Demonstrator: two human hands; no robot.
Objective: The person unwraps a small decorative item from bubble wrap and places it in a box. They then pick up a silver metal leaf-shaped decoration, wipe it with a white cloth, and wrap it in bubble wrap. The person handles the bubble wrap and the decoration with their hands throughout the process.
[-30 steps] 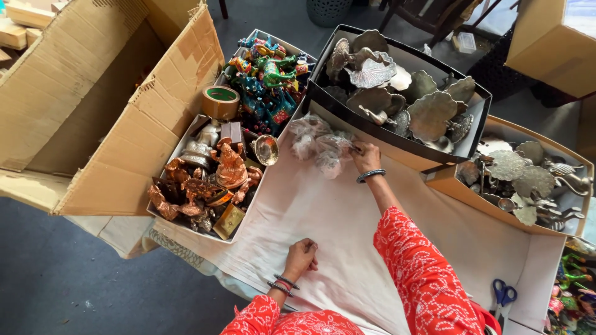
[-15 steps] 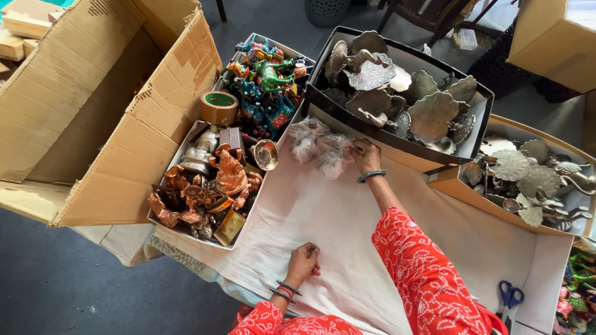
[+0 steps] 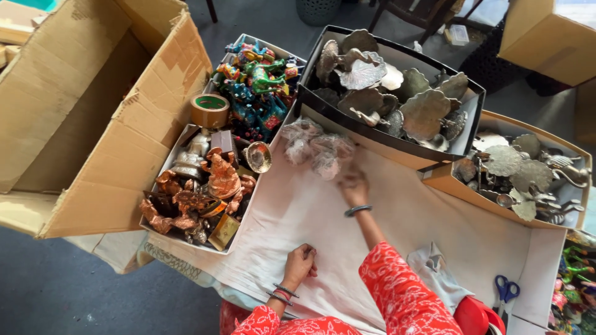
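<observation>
Dark grey floor (image 3: 74, 291); big open cardboard box (image 3: 81, 105) left; perhaps chair legs (image 3: 397, 12) at top.

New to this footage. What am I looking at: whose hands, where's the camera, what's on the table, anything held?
One camera, worn on a person's head, looks down at their own bare hands. The right hand reaches to clear plastic-wrapped bundles on a white cloth; motion blur hides any grasp. The left hand rests as a loose fist on the cloth. Around them are trays of copper figurines, painted figurines and metal leaf dishes, plus a tape roll and blue scissors.
</observation>
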